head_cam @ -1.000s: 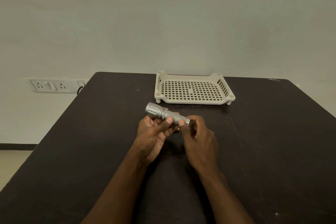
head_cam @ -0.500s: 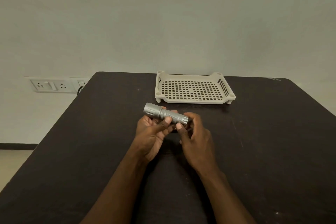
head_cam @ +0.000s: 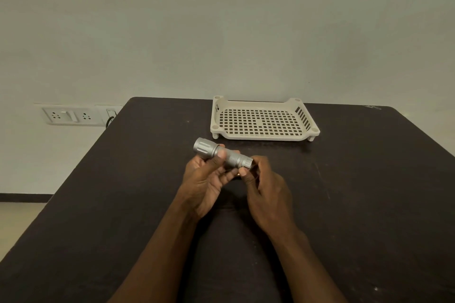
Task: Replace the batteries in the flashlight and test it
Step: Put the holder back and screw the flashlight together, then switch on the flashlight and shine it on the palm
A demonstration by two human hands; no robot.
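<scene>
Left hand (head_cam: 206,179) wrapped around the middle of the ribbed silver metal flashlight (head_cam: 222,157), thumb across the barrel. Right hand (head_cam: 264,186) pinches the tail end, fingertips closed on it. Flashlight held above the dark matte counter (head_cam: 369,192), head pointing left and away. Perforated cream plastic tray (head_cam: 264,119) stands just beyond. White wall socket panel (head_cam: 73,115) far left.

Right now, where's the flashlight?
Head view, centre: the flashlight is held above the dark table, just in front of the tray. The left hand grips its body; the right hand pinches its tail end.
</scene>
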